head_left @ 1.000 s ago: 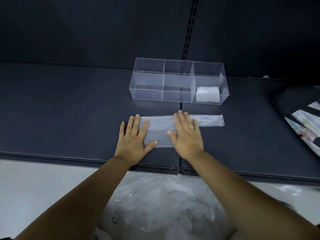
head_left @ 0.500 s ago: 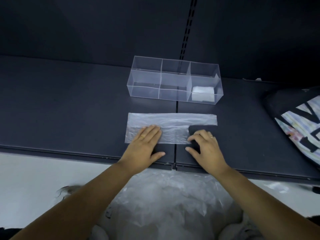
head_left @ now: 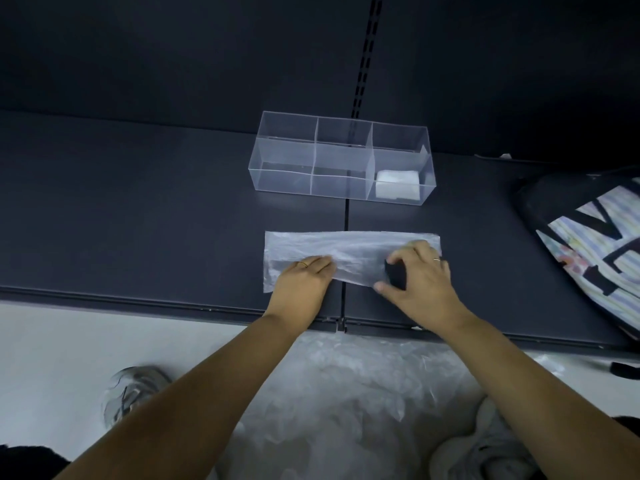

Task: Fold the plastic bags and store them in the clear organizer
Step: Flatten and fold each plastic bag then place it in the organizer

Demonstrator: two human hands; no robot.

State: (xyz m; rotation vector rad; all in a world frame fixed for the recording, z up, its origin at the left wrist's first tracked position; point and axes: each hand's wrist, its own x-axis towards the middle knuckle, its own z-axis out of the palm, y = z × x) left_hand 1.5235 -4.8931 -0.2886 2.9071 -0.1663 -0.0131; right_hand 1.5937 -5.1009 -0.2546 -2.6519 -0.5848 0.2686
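Dark shelf [head_left: 138,220]: left hand [head_left: 304,278] flat on plastic bag [head_left: 346,247]; right hand [head_left: 419,275] pinches it, hiding near corner.

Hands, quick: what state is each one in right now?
Left hand: open, fingers straight, pressing flat on the plastic bag.
Right hand: closed, fingers and thumb curled, pinching the bag's right end.

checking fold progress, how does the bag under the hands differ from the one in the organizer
Shape: the shelf bag is a long flat strip, the stored bag a small packet. Place: the shelf bag lies on the shelf under the left hand and right hand; the stored bag sits in the right compartment of the organizer. Look: the shelf bag is see-through, the stored bag whiter. Both are plastic.
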